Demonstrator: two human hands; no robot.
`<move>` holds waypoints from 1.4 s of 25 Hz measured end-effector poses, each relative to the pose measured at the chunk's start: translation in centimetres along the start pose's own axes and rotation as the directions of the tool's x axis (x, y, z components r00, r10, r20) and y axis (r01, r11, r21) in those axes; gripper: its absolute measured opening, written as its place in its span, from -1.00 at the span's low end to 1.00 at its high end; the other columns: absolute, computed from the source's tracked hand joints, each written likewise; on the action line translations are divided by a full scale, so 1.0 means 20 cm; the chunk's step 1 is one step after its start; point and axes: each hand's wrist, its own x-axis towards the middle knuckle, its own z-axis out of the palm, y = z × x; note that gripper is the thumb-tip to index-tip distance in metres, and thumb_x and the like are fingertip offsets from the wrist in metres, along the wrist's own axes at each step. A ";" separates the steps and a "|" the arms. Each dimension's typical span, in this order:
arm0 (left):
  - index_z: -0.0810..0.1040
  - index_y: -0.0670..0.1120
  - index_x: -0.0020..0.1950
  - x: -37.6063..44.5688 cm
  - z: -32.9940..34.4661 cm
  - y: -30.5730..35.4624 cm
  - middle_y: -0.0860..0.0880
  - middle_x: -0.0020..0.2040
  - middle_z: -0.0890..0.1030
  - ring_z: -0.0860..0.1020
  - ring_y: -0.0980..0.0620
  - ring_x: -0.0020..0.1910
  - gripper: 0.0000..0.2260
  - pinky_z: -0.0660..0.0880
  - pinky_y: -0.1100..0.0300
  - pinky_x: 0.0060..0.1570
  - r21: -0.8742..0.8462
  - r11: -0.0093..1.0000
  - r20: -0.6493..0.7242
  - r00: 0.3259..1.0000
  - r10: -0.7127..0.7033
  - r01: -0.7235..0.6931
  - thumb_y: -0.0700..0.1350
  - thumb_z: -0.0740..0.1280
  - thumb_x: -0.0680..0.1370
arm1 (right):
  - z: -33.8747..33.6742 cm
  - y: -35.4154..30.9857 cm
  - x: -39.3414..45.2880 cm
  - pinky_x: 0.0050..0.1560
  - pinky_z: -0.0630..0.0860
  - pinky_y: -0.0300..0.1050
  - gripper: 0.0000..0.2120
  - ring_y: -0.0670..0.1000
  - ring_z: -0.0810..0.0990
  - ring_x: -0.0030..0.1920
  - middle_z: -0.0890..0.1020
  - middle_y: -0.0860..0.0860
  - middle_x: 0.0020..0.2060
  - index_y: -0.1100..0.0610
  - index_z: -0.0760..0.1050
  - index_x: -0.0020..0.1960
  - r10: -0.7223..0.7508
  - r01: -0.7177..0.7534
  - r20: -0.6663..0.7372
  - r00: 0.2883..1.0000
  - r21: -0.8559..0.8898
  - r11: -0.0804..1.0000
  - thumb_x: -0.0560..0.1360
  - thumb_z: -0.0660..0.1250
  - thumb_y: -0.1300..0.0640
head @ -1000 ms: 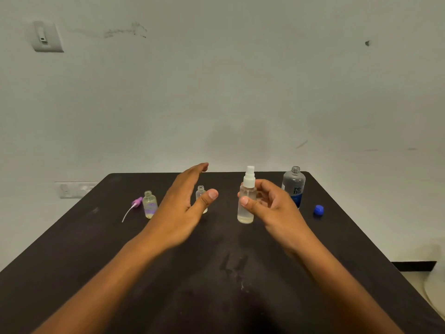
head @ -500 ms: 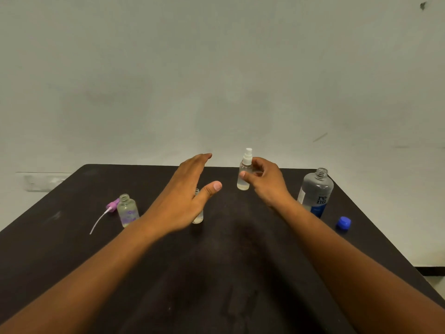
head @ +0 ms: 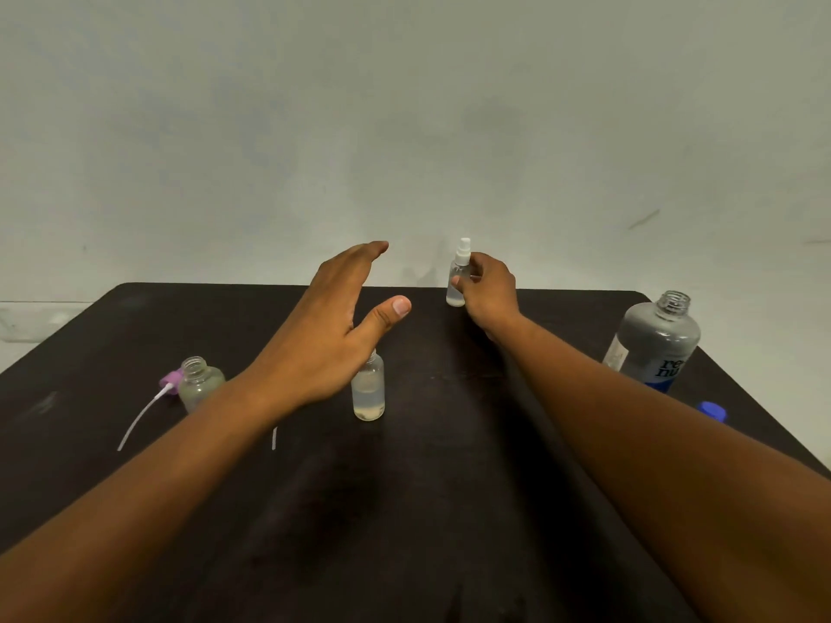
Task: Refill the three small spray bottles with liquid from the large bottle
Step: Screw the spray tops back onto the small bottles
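Note:
My right hand (head: 488,293) grips a small clear spray bottle with a white spray top (head: 457,276), standing near the far edge of the black table (head: 404,510). My left hand (head: 335,335) hovers open, fingers spread, just above and left of a second small open bottle (head: 368,388) partly filled with clear liquid. A third small open bottle (head: 200,382) stands at the left, with its purple spray head and white tube (head: 155,400) lying beside it. The large grey bottle (head: 654,344) stands uncapped at the right.
A blue cap (head: 712,411) lies on the table right of my right forearm. A short white tube end (head: 274,438) shows below my left wrist. A pale wall stands right behind the table's far edge.
My right hand has carried the white-topped spray bottle away from me toward the table's far edge. The view has tilted down. My left hand stays open over the middle bottle.

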 end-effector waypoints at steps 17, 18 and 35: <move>0.12 0.13 0.63 -0.08 -0.07 -0.02 0.08 0.62 0.21 0.19 0.08 0.59 -0.34 0.16 0.17 0.43 0.028 0.999 -0.019 1.000 -0.025 0.025 0.33 0.11 0.57 | 0.00 -0.01 -0.04 0.46 0.41 0.07 -0.30 0.15 0.44 0.46 0.42 0.09 0.50 0.12 0.22 0.60 0.031 -0.026 0.093 0.995 -0.053 0.998 0.57 0.46 0.08; 0.12 0.13 0.63 -0.10 -0.10 0.00 0.09 0.62 0.20 0.19 0.08 0.59 -0.34 0.16 0.17 0.43 0.031 0.999 -0.024 0.999 -0.033 0.033 0.32 0.11 0.57 | -0.03 -0.03 -0.08 0.46 0.41 0.07 -0.27 0.15 0.43 0.46 0.41 0.08 0.51 0.11 0.20 0.61 0.022 -0.017 0.087 0.996 -0.052 0.999 0.56 0.47 0.05; 0.18 0.12 0.61 -0.86 -0.46 0.32 0.10 0.60 0.26 0.22 0.07 0.58 -0.44 0.25 -0.12 0.53 0.014 0.990 -0.113 0.984 -0.141 0.144 0.24 0.18 0.64 | -0.26 -0.38 -1.16 0.38 0.51 0.02 -0.17 0.02 0.51 0.37 0.49 0.02 0.42 0.06 0.30 0.56 -0.086 0.041 0.246 0.966 0.179 0.983 0.40 0.61 0.05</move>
